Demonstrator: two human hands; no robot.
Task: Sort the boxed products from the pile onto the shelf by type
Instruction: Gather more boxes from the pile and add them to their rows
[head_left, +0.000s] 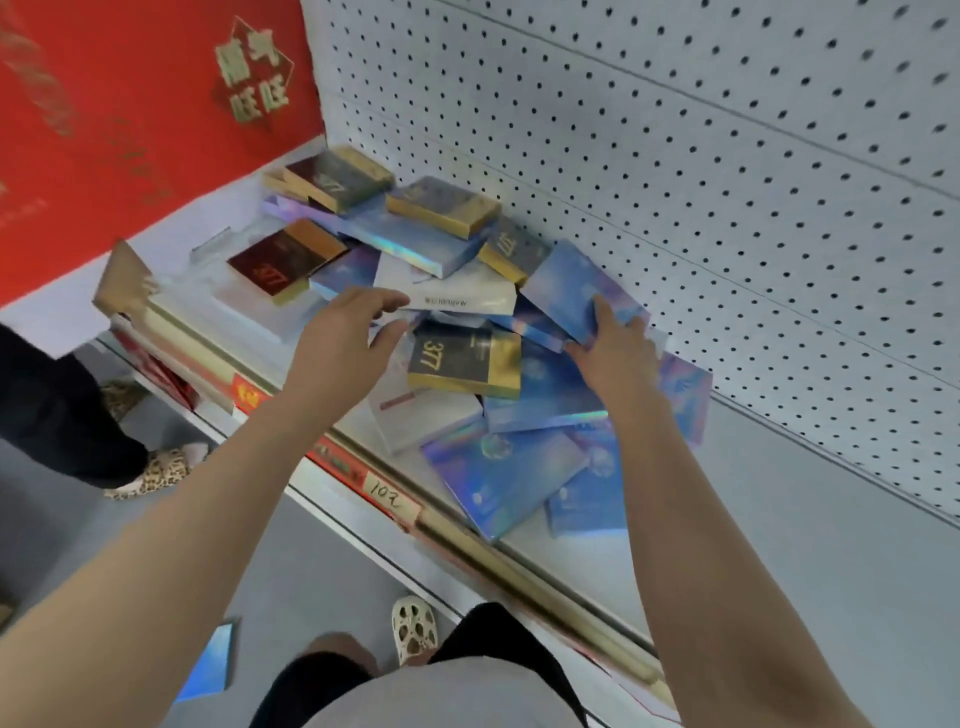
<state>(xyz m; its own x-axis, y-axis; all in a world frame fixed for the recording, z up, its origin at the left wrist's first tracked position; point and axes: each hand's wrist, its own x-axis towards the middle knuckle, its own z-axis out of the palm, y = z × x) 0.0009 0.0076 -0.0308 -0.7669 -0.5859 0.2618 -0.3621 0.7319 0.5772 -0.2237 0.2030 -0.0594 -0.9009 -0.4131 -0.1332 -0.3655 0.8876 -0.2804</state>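
under our right hand (615, 345) we are gripping a blue box (569, 291), its long axis tilting up toward the pegboard (675, 156); our left hand (345, 332) is hovering open beside a white box (457, 293).

The light is bright and even, with only faint, soft shadows under my left hand (348, 332) and my right hand (613, 348). Holographic glare streaks the edges of the blue boxes (498, 478) just below my right hand. Motion blur smears the red panel (104, 130) far up-left of my hands. The wide lens bends the pegboard (727, 182) beyond them.
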